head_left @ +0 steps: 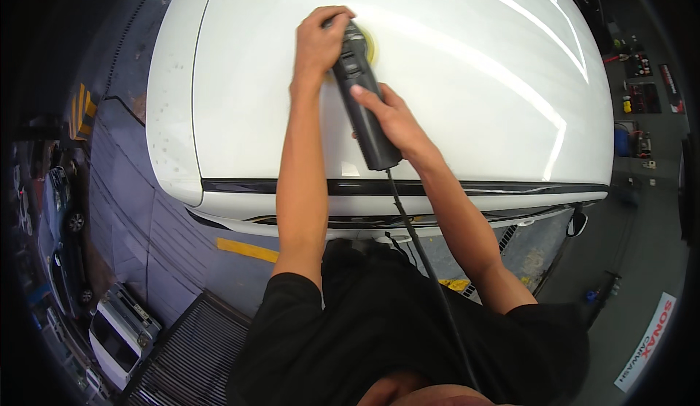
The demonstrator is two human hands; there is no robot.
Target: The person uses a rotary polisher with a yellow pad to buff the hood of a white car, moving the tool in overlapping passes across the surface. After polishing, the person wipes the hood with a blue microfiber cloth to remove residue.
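Note:
A black electric polisher (361,92) with a yellow pad (371,43) lies flat against the white bonnet of a car (496,85). My left hand (319,37) presses down on the polisher's head. My right hand (390,118) grips its long black handle lower down. A black power cord (423,260) runs from the handle's end down past my black shirt.
The car's front edge with a dark trim strip (408,186) is just ahead of my body. A metal floor grate (193,355) and yellow floor markings (246,249) lie at lower left. Shelves with bottles and tools (638,92) stand at the right.

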